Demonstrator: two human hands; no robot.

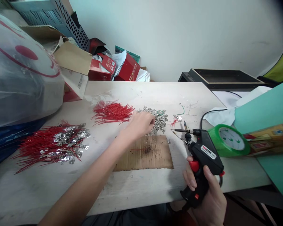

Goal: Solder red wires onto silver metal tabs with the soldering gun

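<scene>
My left hand (140, 124) reaches across the table and rests at the edge of a heap of small silver metal terminals (159, 120); its fingers are curled, and I cannot tell whether they pinch one. Left of it lies a loose bunch of thin red wires (112, 113). Further left is a larger heap of red wires with silver terminals on their ends (53, 145). My right hand (208, 197) is shut on the grip of a black and red soldering gun (204, 153), whose tip points left above a scorched cardboard sheet (143, 153).
A roll of green tape (228, 141) stands right of the soldering gun, with a black cord behind it. A large clear plastic bag (19, 69) bulges over the left of the table. Red cartons (128, 67) are piled beyond the far edge, and a black tray (224, 78) sits back right.
</scene>
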